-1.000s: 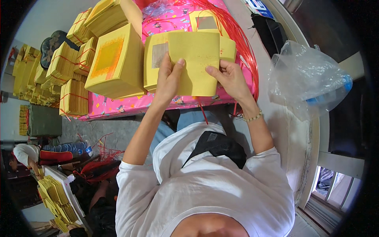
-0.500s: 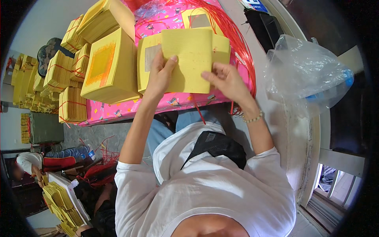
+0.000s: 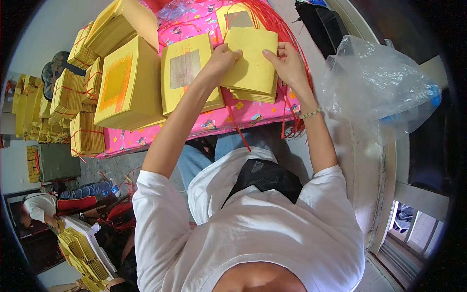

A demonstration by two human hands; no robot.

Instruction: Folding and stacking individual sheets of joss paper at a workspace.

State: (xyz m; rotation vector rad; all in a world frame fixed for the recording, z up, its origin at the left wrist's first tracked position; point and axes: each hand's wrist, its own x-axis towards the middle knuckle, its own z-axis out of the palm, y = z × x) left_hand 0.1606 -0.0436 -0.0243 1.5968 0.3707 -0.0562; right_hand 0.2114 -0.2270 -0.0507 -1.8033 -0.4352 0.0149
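A folded piece of yellow joss paper (image 3: 252, 63) lies over a small yellow paper stack (image 3: 255, 96) at the table's near right. My left hand (image 3: 223, 62) grips its left edge, thumb on top. My right hand (image 3: 288, 63) holds the right edge, its thumb on the face and fingers behind. Left of my left hand is a stack of yellow sheets with a silvery-grey square (image 3: 185, 69), partly covered by my forearm. Farther left stands a tall stack with an orange-framed yellow square (image 3: 116, 80).
Bundles tied with red string (image 3: 70, 95) crowd the table's left side. Loose red strings (image 3: 287, 36) trail along the right of the pink patterned tablecloth (image 3: 194, 127). A clear plastic bag (image 3: 374, 92) sits at the right. Another person (image 3: 41, 207) is at the lower left beside yellow paper (image 3: 80, 250).
Both hands have moved right and slightly away with the folded paper, onto the right-hand stack. The stack with the silvery square is now more exposed. The view has shifted slightly.
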